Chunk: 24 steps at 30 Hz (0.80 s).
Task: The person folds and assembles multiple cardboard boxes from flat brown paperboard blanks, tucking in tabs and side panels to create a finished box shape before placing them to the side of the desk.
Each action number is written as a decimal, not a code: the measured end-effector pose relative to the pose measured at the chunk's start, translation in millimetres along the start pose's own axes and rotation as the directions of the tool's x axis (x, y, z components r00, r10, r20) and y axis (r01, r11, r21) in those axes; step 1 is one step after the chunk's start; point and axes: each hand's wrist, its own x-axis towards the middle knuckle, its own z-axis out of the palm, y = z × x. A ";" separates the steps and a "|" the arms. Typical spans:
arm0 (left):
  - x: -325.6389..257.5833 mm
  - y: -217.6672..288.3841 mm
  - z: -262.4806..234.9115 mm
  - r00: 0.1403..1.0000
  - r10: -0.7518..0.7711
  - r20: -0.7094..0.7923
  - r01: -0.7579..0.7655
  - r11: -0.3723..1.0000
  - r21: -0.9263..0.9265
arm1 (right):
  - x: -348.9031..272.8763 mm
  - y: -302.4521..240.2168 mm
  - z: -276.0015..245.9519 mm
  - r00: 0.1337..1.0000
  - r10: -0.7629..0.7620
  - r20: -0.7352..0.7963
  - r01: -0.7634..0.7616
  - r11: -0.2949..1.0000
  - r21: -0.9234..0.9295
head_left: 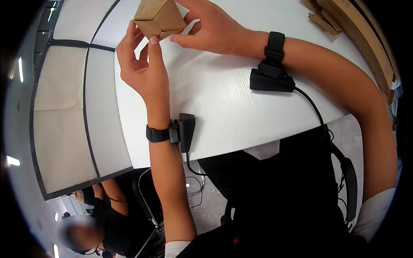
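From my end I have the small cardboard box (160, 19) over the tabletop (223, 107), toward its left edge, its top cut off by my view. The left hand (144, 71) pinches it between thumb and fingers at its lower left; the right hand (215, 32) curves round its right side, though I can't tell how firmly those fingers press. I also can't tell whether the box touches the tabletop. If the right fingers slip, I'd expect it to tip in the left pinch. Squeezing hard could buckle the creased flaps. The right cable (314, 105) dips past the near edge, so a sharp arm movement might snag it. A wide right swing could knock the long carton (361, 36) by the right edge.
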 end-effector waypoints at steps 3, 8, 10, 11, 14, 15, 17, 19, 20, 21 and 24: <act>-0.8 -1.2 2.0 1.000 0.012 0.013 -0.011 0.999 -0.032 | 1.2 8.1 3.1 0.999 0.006 -0.043 -0.005 1.000 0.025; -1.7 -1.5 1.5 1.000 0.003 0.029 -0.002 1.000 -0.025 | 0.9 4.8 0.2 0.998 0.031 -0.052 -0.032 0.999 -0.012; -2.2 -1.1 1.4 1.000 -0.002 0.028 0.003 1.000 -0.028 | 1.7 -1.4 -1.5 0.997 0.071 -0.045 -0.070 0.997 0.017; -2.3 -0.9 1.4 1.000 -0.007 0.026 0.008 0.999 -0.031 | 2.3 -4.4 -2.5 0.992 0.126 -0.024 -0.124 0.991 0.052; -1.9 -0.4 1.8 0.999 -0.047 0.004 0.047 0.999 -0.006 | 1.9 -4.0 -1.9 0.997 0.075 -0.025 -0.075 0.997 -0.012; -1.6 1.2 2.1 0.999 -0.046 0.004 0.046 0.999 -0.006 | 1.3 -2.4 -1.0 0.999 -0.032 -0.038 0.028 0.993 -0.112; -1.9 3.6 5.0 0.998 -0.056 -0.012 0.056 0.998 0.029 | -0.6 3.9 -0.7 0.998 -0.041 -0.040 0.035 0.992 -0.125; -2.4 0.7 4.1 0.999 -0.050 -0.014 0.050 0.999 0.018 | -0.7 4.8 -1.3 0.998 -0.050 -0.041 0.044 0.990 -0.134; -2.8 -0.9 3.0 0.999 -0.045 -0.018 0.045 0.999 0.010 | 0.4 2.0 -2.2 0.999 0.034 -0.013 -0.034 0.998 -0.052; -2.9 -2.1 2.7 0.999 -0.045 -0.018 0.045 0.999 0.011 | 0.8 0.3 -2.5 0.993 0.115 0.021 -0.115 0.993 0.027; -2.2 -1.8 2.0 1.000 -0.021 -0.016 0.021 1.000 0.012 | 1.1 -1.7 -2.3 0.999 -0.033 -0.010 0.032 0.994 -0.108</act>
